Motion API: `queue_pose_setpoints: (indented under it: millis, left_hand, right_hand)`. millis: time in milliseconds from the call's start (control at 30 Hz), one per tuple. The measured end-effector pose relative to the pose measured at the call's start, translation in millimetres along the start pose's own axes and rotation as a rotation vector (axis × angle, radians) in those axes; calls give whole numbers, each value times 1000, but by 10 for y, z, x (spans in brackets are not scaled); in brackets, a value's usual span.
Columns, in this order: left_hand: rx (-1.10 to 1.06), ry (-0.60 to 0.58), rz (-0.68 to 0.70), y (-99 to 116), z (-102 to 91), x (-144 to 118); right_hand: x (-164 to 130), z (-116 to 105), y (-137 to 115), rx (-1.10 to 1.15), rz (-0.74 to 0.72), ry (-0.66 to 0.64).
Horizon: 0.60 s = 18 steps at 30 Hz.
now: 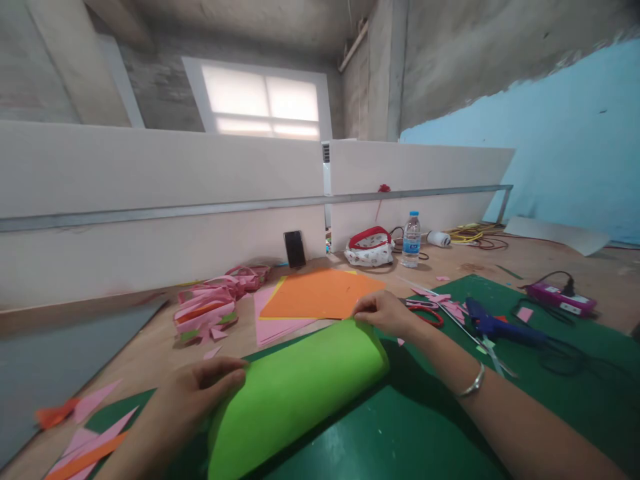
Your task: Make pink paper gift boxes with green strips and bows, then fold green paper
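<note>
We have the lime-green sheet (295, 393) in work, bowed in a loose curve above the dark green cutting mat (400, 443) directly in front of us, with no sharp crease showing along its near side. Our left hand (195, 393) grasps the sheet's far left corner, thumb and fingertips closing at the edge; our right hand (377, 311) pinches the far right corner between thumb and fingers. Whether two layers meet inside either grip we cannot tell. We judge the step to be folding the sheet over and lining up its edges, with the fold not yet pressed flat. From here, the move seems to call for keeping both corners matched, then freeing one hand to smooth the bend down against the mat while the other stops the edges slipping. Beyond the sheet, orange sheets (320, 293) lie over pink sheets (273, 327) on the bench (473, 267), close to our right fingers. Red-handled scissors (434, 318) rest just right of that hand, near a blue glue gun (493, 325), within reach if cutting or gluing follows. Nothing shows that either tool is needed before the fold is set.
</note>
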<state>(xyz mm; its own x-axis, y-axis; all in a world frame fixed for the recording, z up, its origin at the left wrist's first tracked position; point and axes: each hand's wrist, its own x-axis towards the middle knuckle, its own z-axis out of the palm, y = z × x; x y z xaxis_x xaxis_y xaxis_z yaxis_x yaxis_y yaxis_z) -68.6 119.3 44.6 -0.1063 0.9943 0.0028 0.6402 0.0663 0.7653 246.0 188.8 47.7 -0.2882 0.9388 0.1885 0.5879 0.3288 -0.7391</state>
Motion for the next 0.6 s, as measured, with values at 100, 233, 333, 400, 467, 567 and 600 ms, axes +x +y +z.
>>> queue_pose_setpoints:
  millis: [100, 233, 333, 400, 467, 567, 600]
  left_hand:
    - [34, -35, -1, -45, 17, 18]
    - [60, -102, 19, -155, 32, 101]
    - [67, -154, 36, -211, 46, 145]
    - [75, -162, 44, -216, 56, 143]
    - [86, -160, 53, -199, 62, 126]
    - [106, -170, 61, -162, 64, 101]
    - [115, -176, 62, -151, 63, 97]
  right_hand:
    - [2, 2, 12, -95, -19, -42]
    - [18, 12, 56, -187, -38, -117]
    - [22, 7, 68, -243, -53, -149]
    - [21, 1, 68, -273, -65, -165]
    - [19, -1, 69, -299, -73, -178]
    - [20, 5, 75, -335, -80, -190]
    - [21, 8, 77, -345, -82, -194]
